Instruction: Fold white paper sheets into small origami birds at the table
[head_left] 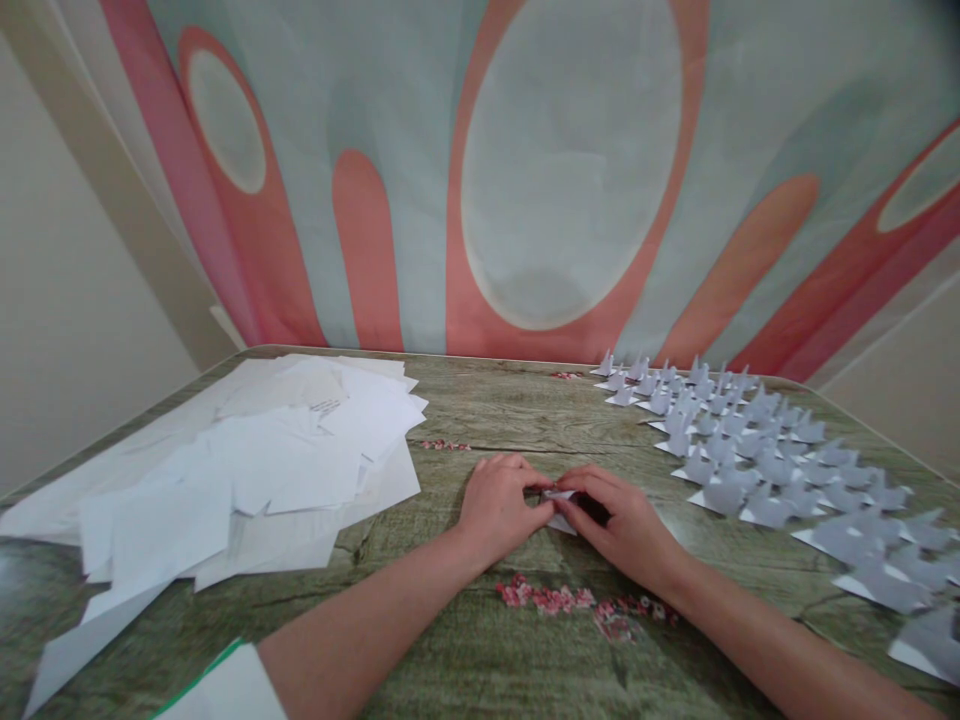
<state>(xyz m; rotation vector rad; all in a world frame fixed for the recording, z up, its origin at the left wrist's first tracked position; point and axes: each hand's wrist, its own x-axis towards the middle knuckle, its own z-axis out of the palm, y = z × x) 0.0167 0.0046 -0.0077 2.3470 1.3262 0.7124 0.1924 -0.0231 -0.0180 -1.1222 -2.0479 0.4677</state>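
Between my two hands, just above the middle of the table, is a small folded piece of white paper (561, 522). My left hand (501, 503) pinches its left side between thumb and fingers. From the other side my right hand (616, 512) grips it too, thumb and fingertips closed on the paper. Most of the folded piece is hidden by the fingers; a pale corner shows below the fingertips.
A wide, loose pile of white paper sheets (292, 460) covers the table's left side. Rows of folded white paper birds (724, 490) stand along the right. The wood-patterned table (420, 640) has printed pink blossoms (555, 598). Behind it hangs a patterned backdrop (570, 180).
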